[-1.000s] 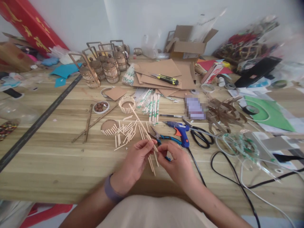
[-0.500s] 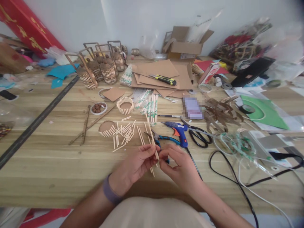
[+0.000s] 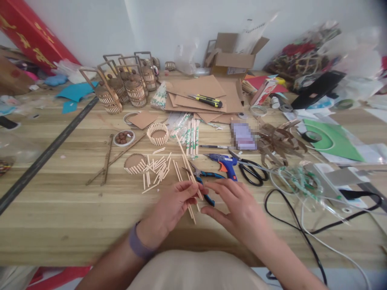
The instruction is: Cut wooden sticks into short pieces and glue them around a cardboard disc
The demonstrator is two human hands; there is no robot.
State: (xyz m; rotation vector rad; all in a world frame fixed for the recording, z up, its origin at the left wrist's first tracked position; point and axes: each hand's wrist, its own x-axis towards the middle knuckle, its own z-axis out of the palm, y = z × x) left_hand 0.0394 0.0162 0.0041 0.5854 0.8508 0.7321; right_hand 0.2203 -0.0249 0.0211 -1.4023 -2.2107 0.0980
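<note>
My left hand [image 3: 173,205] is closed around thin wooden chopsticks [image 3: 186,158], which slant up and away from it. Close by on the right, my right hand [image 3: 242,211] has its fingers apart, the tips near the chopsticks' lower ends. More loose chopsticks [image 3: 178,171] lie under and beyond the left hand. Blue-and-black pliers [image 3: 210,174] rest behind the hands, partly hidden. Short cut stick pieces [image 3: 162,168] are scattered to the left, beside a round cardboard base [image 3: 135,162] partly edged with sticks. Behind it stands a fully edged ring [image 3: 157,134].
A blue glue gun [image 3: 228,162] and black scissors [image 3: 255,176] lie to the right, with cables [image 3: 298,229] trailing. Wrapped chopsticks [image 3: 192,137], a utility knife [image 3: 208,102] on cardboard [image 3: 181,86], a bowl of brown balls [image 3: 123,138] and handled baskets [image 3: 136,93] are farther back.
My right hand has opened its fingers and drawn slightly right, away from the chopsticks. The chopsticks in my left hand now lean farther left. The view has shifted slightly.
</note>
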